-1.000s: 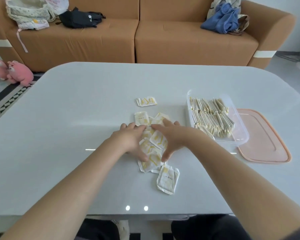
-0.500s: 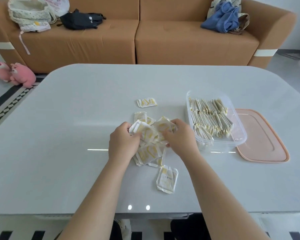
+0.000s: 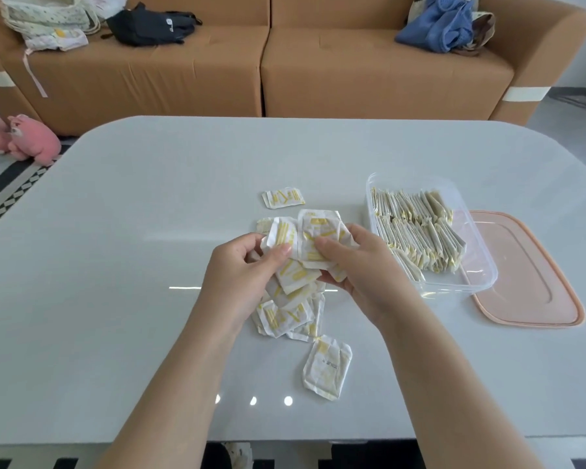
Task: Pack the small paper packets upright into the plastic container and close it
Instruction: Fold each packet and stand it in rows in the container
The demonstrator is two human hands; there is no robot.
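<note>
Your left hand (image 3: 242,269) and right hand (image 3: 356,265) both have fingers curled around a bunch of packets (image 3: 305,245), lifted just above the loose pile (image 3: 288,313) on the table (image 3: 115,265). The container (image 3: 481,265) sits open to your right, part-filled with upright packets, and its pink lid (image 3: 535,286) lies flat beside it.

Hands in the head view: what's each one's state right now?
Left hand: holding a bunch of paper packets.
Right hand: holding the same bunch.
</note>
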